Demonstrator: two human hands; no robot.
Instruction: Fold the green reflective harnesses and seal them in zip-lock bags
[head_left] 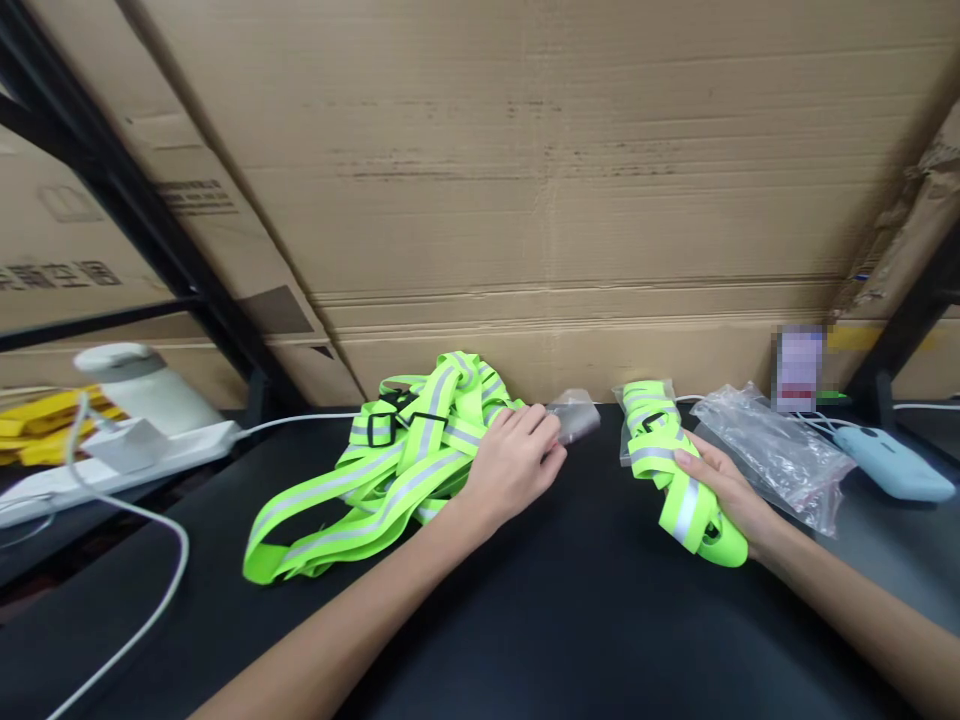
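Observation:
My right hand (724, 485) grips a folded bundle of neon-green reflective straps (684, 508), thumb on top, held at a slant above the black table. Right behind its upper end is more green strap (646, 396) with clear plastic at its sides; whether the two are one piece I cannot tell. My left hand (520, 455) has its fingers curled at the edge of a small clear plastic bag (576, 416), apparently pinching it; the fingertips are partly hidden. Against that hand's left side lies a loose heap of green reflective straps (431, 450) with black buckles (381, 430).
Clear plastic bags (776, 450) lie at the right, near a light-blue power bank (892, 463) and a blurred-out upright object (799, 370). A white power strip (202, 450), cable (184, 550), pale bottle (154, 385) and yellow straps (45, 425) are at the left. Cardboard (562, 200) walls the back.

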